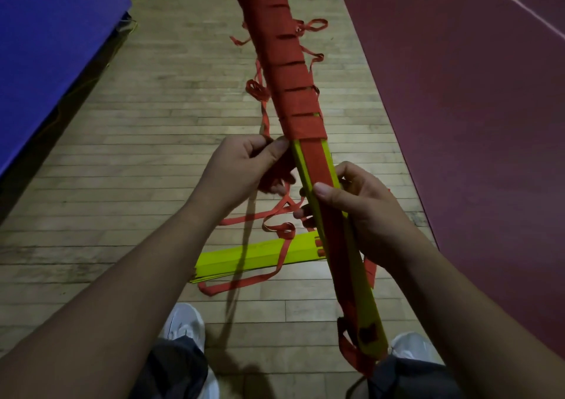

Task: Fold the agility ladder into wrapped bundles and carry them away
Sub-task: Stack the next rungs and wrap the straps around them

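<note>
The ladder bundle (290,86), a long stack of yellow rungs wound in red strap, was held slanting up and away above the wooden floor (137,141). Its unwrapped stretch was gripped by the right hand (363,212), thumb pressed on top and fingers curled beneath. The loose strap (264,117) was pinched by the left hand (241,166) beside the nearest turn. The rungs were judged light and stiff, the webbing limp and easily tangled, so a hold on the rigid stack was favoured. A second rung stack (253,255) was seen on the floor below, trailing strap.
</note>
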A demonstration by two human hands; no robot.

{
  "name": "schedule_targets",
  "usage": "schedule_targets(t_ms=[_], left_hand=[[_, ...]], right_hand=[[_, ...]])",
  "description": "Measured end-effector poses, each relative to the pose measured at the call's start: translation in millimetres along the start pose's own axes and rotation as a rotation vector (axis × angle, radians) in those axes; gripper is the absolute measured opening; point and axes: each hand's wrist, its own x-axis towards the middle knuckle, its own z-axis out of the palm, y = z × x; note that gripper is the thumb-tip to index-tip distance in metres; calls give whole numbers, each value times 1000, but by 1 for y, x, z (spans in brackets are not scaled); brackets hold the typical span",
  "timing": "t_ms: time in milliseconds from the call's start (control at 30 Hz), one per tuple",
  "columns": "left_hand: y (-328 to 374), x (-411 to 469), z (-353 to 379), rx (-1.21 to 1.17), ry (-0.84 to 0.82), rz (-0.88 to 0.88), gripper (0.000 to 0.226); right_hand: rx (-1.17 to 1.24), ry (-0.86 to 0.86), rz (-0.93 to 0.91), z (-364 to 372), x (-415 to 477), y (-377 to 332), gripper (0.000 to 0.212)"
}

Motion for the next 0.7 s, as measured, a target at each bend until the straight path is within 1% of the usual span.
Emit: schedule_targets(t_ms=[100, 200, 267, 333, 400, 500, 600, 700], left_hand=[[-3, 0, 1, 99, 11, 29, 30], [-5, -2, 12, 144, 60, 84, 23], [-7, -3, 22, 113, 101, 73, 24], [-12, -4, 31, 103, 140, 38, 28], [-14, -5, 34, 93, 192, 6, 25], [-11, -4, 30, -6, 238, -23, 19], [-7, -3, 28, -122, 218, -23, 18], [-9, 0, 25, -247, 178, -52, 19]], right_hand=[[-82, 108, -38, -1, 1, 1, 20], [-185, 238, -77, -2, 5, 5, 21], [-325, 320, -98, 0, 7, 12, 22], [-499, 355, -113, 3, 8, 17, 22], [-520, 329, -118, 9, 6, 19, 21], [-440, 247, -113, 11, 3, 17, 21], [-372, 160, -127, 6, 1, 16, 23], [-278, 131, -58, 3, 2, 15, 28]])
